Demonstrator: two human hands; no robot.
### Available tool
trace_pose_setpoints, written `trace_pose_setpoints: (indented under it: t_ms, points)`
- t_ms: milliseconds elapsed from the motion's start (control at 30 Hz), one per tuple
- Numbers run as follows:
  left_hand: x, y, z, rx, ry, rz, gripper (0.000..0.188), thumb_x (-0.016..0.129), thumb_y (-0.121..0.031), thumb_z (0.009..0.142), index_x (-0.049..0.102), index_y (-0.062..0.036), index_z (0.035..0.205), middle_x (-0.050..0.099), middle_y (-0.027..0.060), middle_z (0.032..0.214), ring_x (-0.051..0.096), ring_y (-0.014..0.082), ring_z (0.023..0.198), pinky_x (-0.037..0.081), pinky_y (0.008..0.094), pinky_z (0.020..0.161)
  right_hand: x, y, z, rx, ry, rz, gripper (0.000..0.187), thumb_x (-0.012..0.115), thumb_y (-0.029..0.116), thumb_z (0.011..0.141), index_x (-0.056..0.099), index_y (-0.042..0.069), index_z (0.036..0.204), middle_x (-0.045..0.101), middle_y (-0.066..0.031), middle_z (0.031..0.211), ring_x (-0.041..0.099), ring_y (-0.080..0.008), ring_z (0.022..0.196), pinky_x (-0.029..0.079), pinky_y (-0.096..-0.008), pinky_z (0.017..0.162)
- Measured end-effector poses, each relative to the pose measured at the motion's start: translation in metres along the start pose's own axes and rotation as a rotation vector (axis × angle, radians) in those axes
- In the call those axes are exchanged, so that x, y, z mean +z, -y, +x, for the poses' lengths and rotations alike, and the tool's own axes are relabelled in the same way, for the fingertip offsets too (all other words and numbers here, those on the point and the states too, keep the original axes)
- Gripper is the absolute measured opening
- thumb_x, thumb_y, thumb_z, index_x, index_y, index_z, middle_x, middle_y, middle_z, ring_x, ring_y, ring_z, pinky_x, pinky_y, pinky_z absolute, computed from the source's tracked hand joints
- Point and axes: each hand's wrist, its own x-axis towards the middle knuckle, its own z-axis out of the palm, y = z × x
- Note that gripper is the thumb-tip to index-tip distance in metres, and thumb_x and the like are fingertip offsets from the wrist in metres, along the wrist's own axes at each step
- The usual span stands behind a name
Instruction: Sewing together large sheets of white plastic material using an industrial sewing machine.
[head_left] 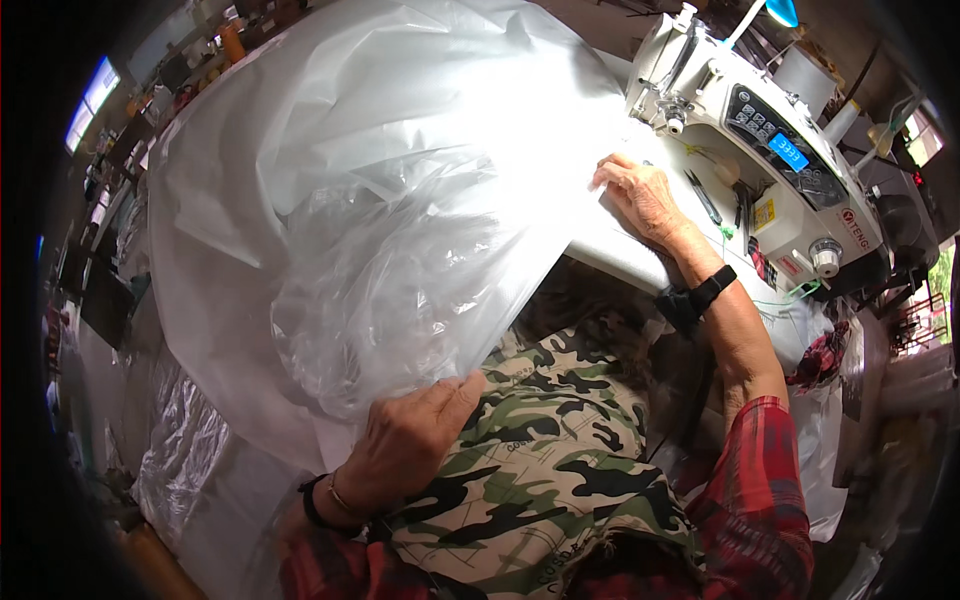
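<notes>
A large sheet of white, partly see-through plastic (380, 250) spreads over the table and hangs down toward my lap. At its near edge, my left hand (420, 435) has its fingers closed on the sheet. My right hand (637, 195) rests at the sheet's right edge, close to the needle area of a white sewing machine (730, 80). Its fingers are bent down onto the bright edge, and glare hides whether they pinch it. The lamp light washes out the plastic just left of that hand.
Thread snips (704, 198) lie on the machine bed beside loose green thread (727, 232). A blue-shaded lamp (782, 12) stands above the machine, near a thread cone (803, 75). Camouflage cloth (560, 430) covers my lap. More clear plastic (180, 450) lies at the left.
</notes>
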Motion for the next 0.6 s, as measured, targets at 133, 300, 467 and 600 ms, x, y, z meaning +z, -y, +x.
trace_pose_setpoints:
  t_ms: [133, 300, 467, 600]
  points:
    - [-0.003, 0.002, -0.002, 0.015, 0.045, -0.032, 0.044, 0.055, -0.003, 0.082, 0.059, 0.0056, 0.125, 0.064, 0.0214, 0.103, 0.067, 0.0285, 0.072, 0.055, 0.0370, 0.061, -0.001, -0.005, 0.004, 0.025, -0.013, 0.033, 0.014, 0.060, 0.001, 0.082, 0.065, 0.012, 0.088, 0.066, -0.0050, 0.092, 0.066, -0.0278, 0.081, 0.052, -0.0376, 0.070]
    - [0.002, 0.010, -0.004, -0.021, 0.103, -0.074, 0.050, 0.055, -0.001, 0.080, 0.056, 0.0054, 0.130, 0.061, 0.0175, 0.101, 0.066, 0.0281, 0.073, 0.053, 0.0366, 0.062, 0.002, -0.005, 0.011, 0.073, 0.035, 0.071, 0.016, 0.056, -0.003, 0.081, 0.065, 0.008, 0.088, 0.063, -0.0081, 0.089, 0.064, -0.0269, 0.081, 0.051, -0.0354, 0.072]
    - [0.018, 0.014, -0.003, -0.083, 0.053, -0.083, 0.054, 0.060, 0.004, 0.076, 0.057, 0.0015, 0.130, 0.060, 0.0145, 0.093, 0.062, 0.0320, 0.076, 0.051, 0.0402, 0.065, 0.005, -0.009, 0.011, 0.063, 0.048, 0.018, 0.012, 0.055, 0.007, 0.087, 0.065, 0.009, 0.093, 0.063, -0.0081, 0.092, 0.065, -0.0267, 0.080, 0.052, -0.0384, 0.073]
    - [0.034, 0.020, 0.003, -0.149, 0.101, -0.174, 0.046, 0.058, -0.001, 0.083, 0.057, 0.0021, 0.129, 0.058, 0.0168, 0.091, 0.060, 0.0349, 0.074, 0.050, 0.0422, 0.066, 0.011, -0.004, 0.011, 0.114, 0.016, -0.030, 0.009, 0.058, 0.011, 0.088, 0.063, 0.010, 0.095, 0.062, -0.0074, 0.094, 0.065, -0.0262, 0.080, 0.052, -0.0392, 0.072]
